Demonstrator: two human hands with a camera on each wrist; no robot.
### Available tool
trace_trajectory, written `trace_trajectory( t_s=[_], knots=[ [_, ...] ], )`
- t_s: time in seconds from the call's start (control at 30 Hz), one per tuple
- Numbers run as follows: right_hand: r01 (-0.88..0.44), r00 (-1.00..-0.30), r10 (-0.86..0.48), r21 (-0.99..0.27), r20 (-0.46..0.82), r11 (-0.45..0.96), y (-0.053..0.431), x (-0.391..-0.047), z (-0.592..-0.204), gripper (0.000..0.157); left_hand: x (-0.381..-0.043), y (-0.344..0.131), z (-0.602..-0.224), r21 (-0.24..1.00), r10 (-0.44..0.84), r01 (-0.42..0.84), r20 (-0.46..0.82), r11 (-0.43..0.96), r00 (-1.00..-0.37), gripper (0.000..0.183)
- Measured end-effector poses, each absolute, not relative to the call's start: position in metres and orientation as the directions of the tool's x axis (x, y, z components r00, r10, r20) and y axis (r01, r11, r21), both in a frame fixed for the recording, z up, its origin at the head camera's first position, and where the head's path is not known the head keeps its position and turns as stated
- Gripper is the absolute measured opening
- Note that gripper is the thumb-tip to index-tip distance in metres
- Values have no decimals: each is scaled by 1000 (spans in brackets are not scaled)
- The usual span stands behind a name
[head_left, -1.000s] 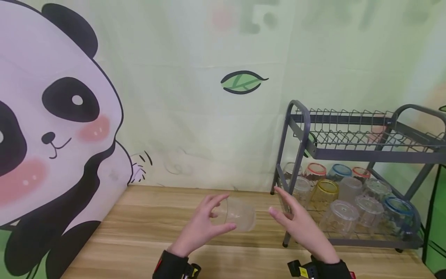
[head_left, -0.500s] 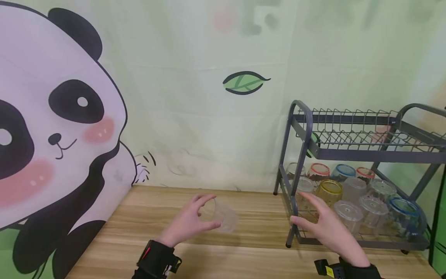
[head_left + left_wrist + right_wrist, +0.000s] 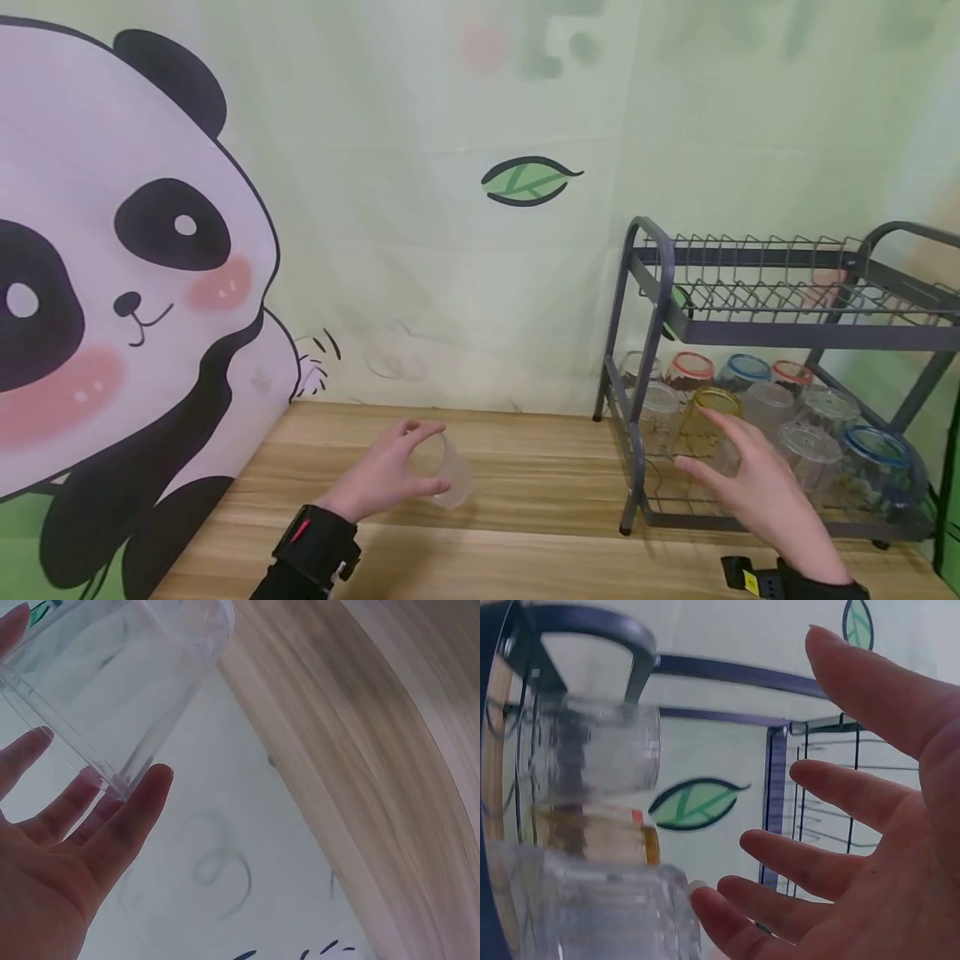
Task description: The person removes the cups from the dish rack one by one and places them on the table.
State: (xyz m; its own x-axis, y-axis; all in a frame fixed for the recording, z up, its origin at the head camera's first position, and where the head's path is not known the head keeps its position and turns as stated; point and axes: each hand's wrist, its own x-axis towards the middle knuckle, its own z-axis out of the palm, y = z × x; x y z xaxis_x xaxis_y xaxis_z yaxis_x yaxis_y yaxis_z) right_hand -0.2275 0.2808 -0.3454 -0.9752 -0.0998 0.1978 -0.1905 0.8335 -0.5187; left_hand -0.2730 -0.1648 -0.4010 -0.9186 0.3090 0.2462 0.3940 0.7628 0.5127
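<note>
My left hand (image 3: 375,479) pinches a clear cup (image 3: 456,482) by its rim, between thumb and fingers, over the wooden table. The cup is tilted, its base pointing right and down. In the left wrist view the fingertips sit at the rim of the see-through cup (image 3: 127,690). My right hand (image 3: 761,487), its fingers spread and holding nothing, is in front of the rack's lower shelf. Behind it in the head view stands an upside-down yellow glass (image 3: 693,429). A clear glass (image 3: 607,907) is close to its fingertips in the right wrist view; contact cannot be told.
The grey two-tier rack (image 3: 795,335) stands at the right, with a wire upper tier. Several upturned glasses fill its lower shelf, including a blue one (image 3: 876,458) and red-rimmed ones. A cloth backdrop (image 3: 442,275) with a panda rises behind the wooden table (image 3: 540,475).
My left hand has moved left with the clear cup, which has tilted further down. My right hand has moved right, along the front of the rack, staying spread.
</note>
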Motion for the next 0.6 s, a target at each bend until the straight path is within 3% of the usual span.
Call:
trace_trajectory(
  t_s=[0.6],
  knots=[
    [-103,-966,20,-453,259,886,311,-229,-354,94,-289,-205,-401,373,303,339,153,864,-941,77]
  ],
)
